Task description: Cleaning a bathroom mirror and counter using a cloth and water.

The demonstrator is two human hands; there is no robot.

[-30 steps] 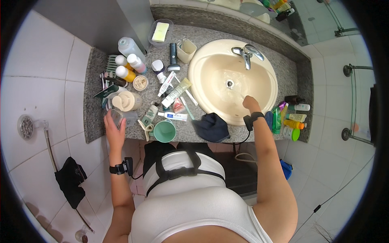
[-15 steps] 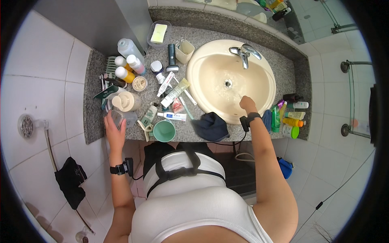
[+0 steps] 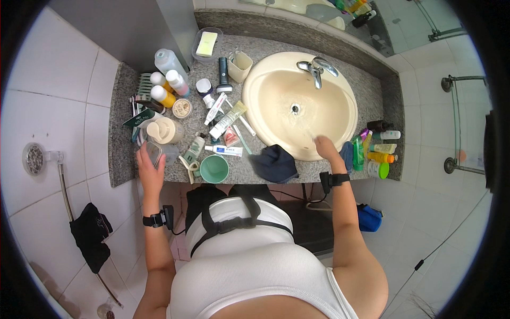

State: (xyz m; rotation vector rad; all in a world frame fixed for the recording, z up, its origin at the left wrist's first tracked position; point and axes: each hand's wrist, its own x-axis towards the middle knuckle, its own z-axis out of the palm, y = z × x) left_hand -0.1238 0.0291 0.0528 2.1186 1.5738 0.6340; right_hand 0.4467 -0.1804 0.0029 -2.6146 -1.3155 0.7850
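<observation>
At the counter's left front, my left hand [image 3: 152, 171] has its fingers around a small clear plastic container [image 3: 154, 152]. Close by stand a pump bottle [image 3: 164, 131] with a beige top and a green mug [image 3: 214, 169]. My right hand [image 3: 326, 148] is closed above the front rim of the cream washbasin [image 3: 256, 126]. A faint pale blur shows at its fingertips, too unclear to name. Some water lies around the basin's drain [image 3: 295, 109]. Left of that hand, a dark blue cloth [image 3: 275, 165] hangs slightly over the counter edge.
Toothpaste tubes [image 3: 224, 151], a cream tube [image 3: 228, 120] and jars crowd the counter's middle. Several bottles [image 3: 163, 97] stand at the left. A soap dish [image 3: 194, 48] and a chrome tap [image 3: 317, 80] are at the back. Small bottles [image 3: 381, 158] line the right end.
My right hand has turned slightly at the wrist over the basin's front rim. My left hand stays at the clear container. The whole view has shifted a little.
</observation>
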